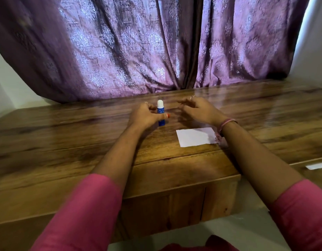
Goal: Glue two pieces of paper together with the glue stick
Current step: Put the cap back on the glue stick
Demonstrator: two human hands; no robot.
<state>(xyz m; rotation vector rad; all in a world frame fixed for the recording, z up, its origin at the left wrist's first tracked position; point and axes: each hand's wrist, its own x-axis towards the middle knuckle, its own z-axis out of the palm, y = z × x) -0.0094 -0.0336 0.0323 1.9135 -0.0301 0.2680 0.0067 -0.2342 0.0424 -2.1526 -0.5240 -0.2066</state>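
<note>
Gripping the blue glue stick (160, 113) upright on the wooden table (66, 142), the left hand (144, 115) has fingers and thumb curled round its body, white cap on top. Right hand (198, 110) hovers just right of it, fingers loosely spread, holding nothing. White paper (195, 137) lies nearer, under the right wrist.

You have one head view: it looks forward and down, from close above, over the wooden table (66, 142) toward the purple curtain (120, 51).
</note>
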